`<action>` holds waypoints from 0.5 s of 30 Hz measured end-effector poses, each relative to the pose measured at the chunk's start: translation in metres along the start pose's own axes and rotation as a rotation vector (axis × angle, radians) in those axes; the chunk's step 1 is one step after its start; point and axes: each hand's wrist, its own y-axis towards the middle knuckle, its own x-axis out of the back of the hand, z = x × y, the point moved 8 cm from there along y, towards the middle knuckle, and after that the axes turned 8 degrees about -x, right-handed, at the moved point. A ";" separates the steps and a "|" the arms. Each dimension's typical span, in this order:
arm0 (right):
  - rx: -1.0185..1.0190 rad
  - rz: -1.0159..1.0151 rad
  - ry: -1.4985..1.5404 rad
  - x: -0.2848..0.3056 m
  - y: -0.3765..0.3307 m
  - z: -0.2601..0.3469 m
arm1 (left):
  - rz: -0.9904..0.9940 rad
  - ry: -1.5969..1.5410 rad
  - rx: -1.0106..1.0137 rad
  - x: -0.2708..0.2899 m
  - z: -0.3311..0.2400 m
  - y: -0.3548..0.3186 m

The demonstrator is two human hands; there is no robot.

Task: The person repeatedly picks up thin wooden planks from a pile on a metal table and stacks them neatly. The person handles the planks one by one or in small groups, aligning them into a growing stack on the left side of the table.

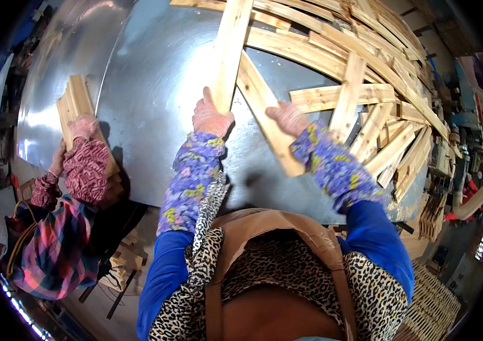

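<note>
My left hand (212, 116) is closed around the near end of a long pale wooden board (231, 54), its thumb lying along the face. That board points away from me over the metal tabletop (156, 96). A second, slanted wooden board (268, 116) runs from beside the first one down toward the table's near edge. At its right edge my right hand (288, 118) grips it, thumb on top; the other fingers are partly hidden. Patterned purple sleeve covers reach both my wrists.
A loose heap of wooden boards (332, 48) covers the far right of the table, several crossing each other. At the left, another person's hands (84, 126) hold a small stack of boards (78, 98). Machinery (468, 125) stands beyond the right edge; more wood lies below the table.
</note>
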 end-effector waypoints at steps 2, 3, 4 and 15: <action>-0.048 -0.070 0.404 -0.034 -0.028 -0.001 | 0.038 -0.421 -0.117 -0.011 -0.019 -0.024; -0.044 -0.093 0.498 -0.049 -0.041 0.001 | 0.121 -0.597 -0.121 -0.020 -0.023 -0.047; 0.004 -0.027 0.438 -0.064 -0.057 0.006 | 0.085 -0.347 -0.381 -0.016 -0.044 -0.063; -0.270 -0.583 -0.242 0.058 -0.079 -0.135 | 0.055 -0.600 0.028 -0.046 0.025 -0.130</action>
